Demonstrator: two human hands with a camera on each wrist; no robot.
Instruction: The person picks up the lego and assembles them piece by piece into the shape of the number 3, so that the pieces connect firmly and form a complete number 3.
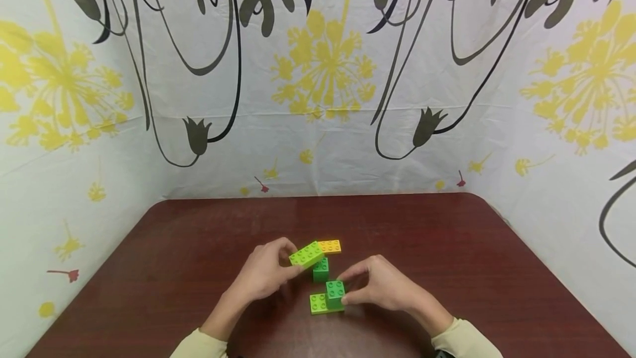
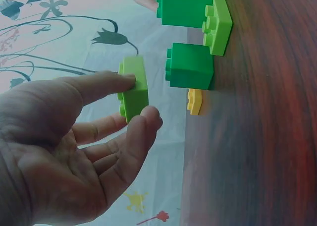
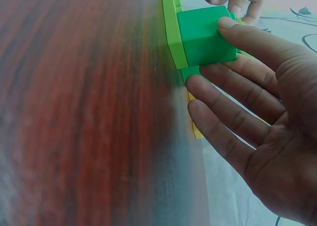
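My left hand [image 1: 268, 269] pinches a lime-green brick [image 1: 306, 255] between thumb and fingers, raised and tilted above the table. In the left wrist view that lime brick [image 2: 134, 87] shows its studs toward the palm. With thumb and index finger my right hand [image 1: 385, 286] holds a green square block [image 1: 335, 291], which sits on the right part of a flat lime brick [image 1: 318, 304]; its other fingers are extended in the right wrist view. Just beyond stands a second green block [image 1: 321, 270], partly beneath the raised brick in the head view.
A flat yellow brick [image 1: 330, 246] lies farthest back among the bricks. They all rest on a dark red-brown table [image 1: 223, 225] with rounded far corners. Patterned white cloth [image 1: 323, 153] hangs behind the table and along its sides.
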